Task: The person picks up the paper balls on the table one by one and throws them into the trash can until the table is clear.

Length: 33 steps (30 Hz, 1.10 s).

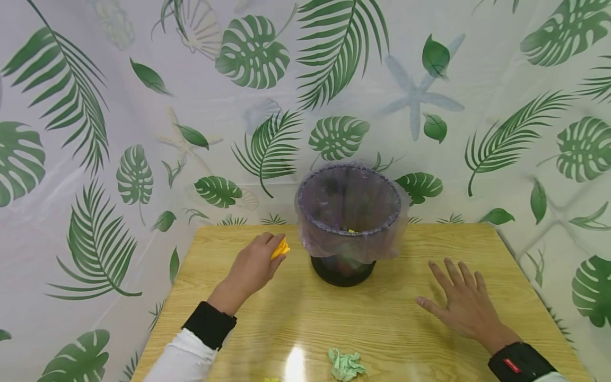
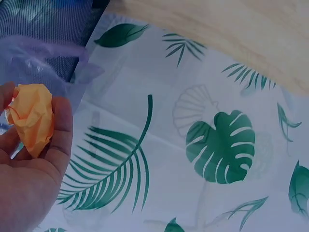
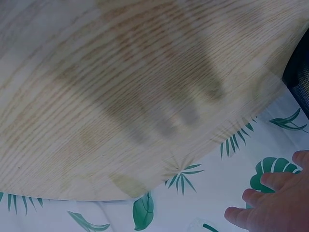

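Observation:
My left hand pinches a crumpled orange paper ball just left of the waste bin. In the left wrist view the orange paper sits between thumb and curled fingers. The bin is dark, with a purple translucent bag folded over its rim. A bit of yellow shows inside it through the bag. My right hand is spread above the table right of the bin, holding nothing; its fingers show at the corner of the right wrist view. A crumpled pale green paper ball lies near the front edge.
A yellow scrap is cut off at the bottom of the head view. The wooden table reaches back to a white leaf-patterned sheet, which also hangs along both sides.

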Tool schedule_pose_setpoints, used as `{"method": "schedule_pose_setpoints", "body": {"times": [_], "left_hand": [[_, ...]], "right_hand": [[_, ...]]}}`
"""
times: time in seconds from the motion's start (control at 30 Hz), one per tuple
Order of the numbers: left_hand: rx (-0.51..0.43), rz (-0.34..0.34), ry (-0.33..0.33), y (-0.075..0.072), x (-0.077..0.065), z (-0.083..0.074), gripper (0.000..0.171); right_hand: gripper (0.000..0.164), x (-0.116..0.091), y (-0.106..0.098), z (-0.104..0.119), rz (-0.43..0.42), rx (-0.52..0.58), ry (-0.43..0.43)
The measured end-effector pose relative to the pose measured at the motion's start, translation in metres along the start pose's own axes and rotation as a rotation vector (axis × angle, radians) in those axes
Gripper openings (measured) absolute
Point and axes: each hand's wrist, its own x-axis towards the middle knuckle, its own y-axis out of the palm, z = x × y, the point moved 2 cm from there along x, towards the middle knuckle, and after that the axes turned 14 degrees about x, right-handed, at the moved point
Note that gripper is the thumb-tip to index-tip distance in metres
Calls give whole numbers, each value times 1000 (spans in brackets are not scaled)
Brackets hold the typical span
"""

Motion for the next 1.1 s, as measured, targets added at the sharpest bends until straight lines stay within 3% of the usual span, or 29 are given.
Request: {"method": "schedule_pose_setpoints", "body": {"times": [0.2, 0.5, 0.83, 1.1], "left_hand": [[26, -102, -9, -15, 18, 2, 54], [69, -273, 36, -31, 44, -4, 57], [105, -299, 62, -43, 75, -23, 45], [43, -293, 128, -42, 100, -41, 46]], "right_hand": [[94, 0, -1, 0, 6, -2, 5], [94, 1, -3, 3, 10, 0, 7], [94, 2, -4, 4, 25, 5, 23], [93, 3, -7, 6, 15, -4, 11]]}}
